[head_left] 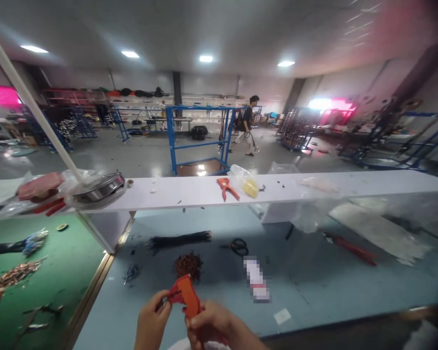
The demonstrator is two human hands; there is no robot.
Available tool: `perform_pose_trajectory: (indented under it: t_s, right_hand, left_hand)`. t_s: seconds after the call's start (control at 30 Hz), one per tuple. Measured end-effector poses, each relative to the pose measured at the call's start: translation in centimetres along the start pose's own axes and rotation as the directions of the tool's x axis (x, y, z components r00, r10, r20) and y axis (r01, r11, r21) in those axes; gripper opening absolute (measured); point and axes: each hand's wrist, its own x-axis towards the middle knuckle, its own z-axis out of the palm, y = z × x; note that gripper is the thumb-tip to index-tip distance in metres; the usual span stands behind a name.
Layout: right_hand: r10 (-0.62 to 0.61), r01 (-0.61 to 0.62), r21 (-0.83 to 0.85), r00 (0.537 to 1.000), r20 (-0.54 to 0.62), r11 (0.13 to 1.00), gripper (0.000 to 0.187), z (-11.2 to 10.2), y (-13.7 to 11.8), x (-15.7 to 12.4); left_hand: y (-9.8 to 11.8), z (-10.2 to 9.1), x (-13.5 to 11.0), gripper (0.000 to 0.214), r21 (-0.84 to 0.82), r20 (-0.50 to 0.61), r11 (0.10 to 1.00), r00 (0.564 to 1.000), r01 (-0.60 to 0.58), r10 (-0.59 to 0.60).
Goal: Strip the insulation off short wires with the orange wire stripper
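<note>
Low in view, the right hand [213, 324] wraps the orange crimping tool [187, 295], tilted upward; the left hand [152, 324] pinches, seemingly, a thin dark wire [171, 295] at its nose.

Room lit brightly by ceiling panels [206, 59] far above the left hand [151, 324] and right hand [216, 324], pink glare blown out far to either side, edges bent and smeared, both hands softly blurred

Black scissors [238, 245] on blue table [332, 291], black wire bundle [178, 239] left of them, brown terminal pile [188, 265] nearer. Red pliers [350, 248] far right. Orange stripper [226, 187], bagged yellow item [250, 187] on white shelf [190, 192]. Person [247, 125] beyond blue rack [199, 138].
</note>
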Motion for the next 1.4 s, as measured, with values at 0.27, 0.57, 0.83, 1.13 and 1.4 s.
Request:
perform_pose_trajectory:
  t_s: [0.27, 0.57, 0.83, 1.13, 1.4]
  right_hand:
    - [-0.168, 0.175, 0.172, 0.984, -0.053, 0.969, 0.029, 1.2, -0.2, 0.2]
    - [-0.179, 0.069, -0.231, 0.847, -0.501, 0.970, 0.063, -1.8, 1.9, 0.8]
    - [-0.129, -0.038, -0.262, 0.799, -0.588, 0.964, 0.042, -2.3, 3.6, 1.7]
    - [-0.264, -0.046, -0.450, 0.755, -0.600, 0.892, 0.051, -3.4, 3.8, 2.0]
    - [-0.223, 0.130, -0.371, 0.950, -0.220, 0.919, 0.053, -0.7, 0.9, -1.5]
  left_hand:
    - [-0.3, -0.2, -0.6, 0.030, 0.128, -0.063, 0.992, 0.998, 0.017, -0.009]
    - [-0.1, -0.5, -0.9, 0.026, 0.104, -0.096, 0.994, 0.995, 0.042, -0.032]
    - [0.9, 0.1, -1.1, 0.019, 0.095, -0.082, 0.994, 0.996, 0.047, -0.039]
    - [0.9, 0.6, -1.4, 0.017, 0.062, -0.147, 0.996, 0.988, 0.061, -0.051]
    - [1.9, 0.0, -1.4, 0.022, -0.016, -0.279, 1.000, 0.960, 0.024, -0.027]
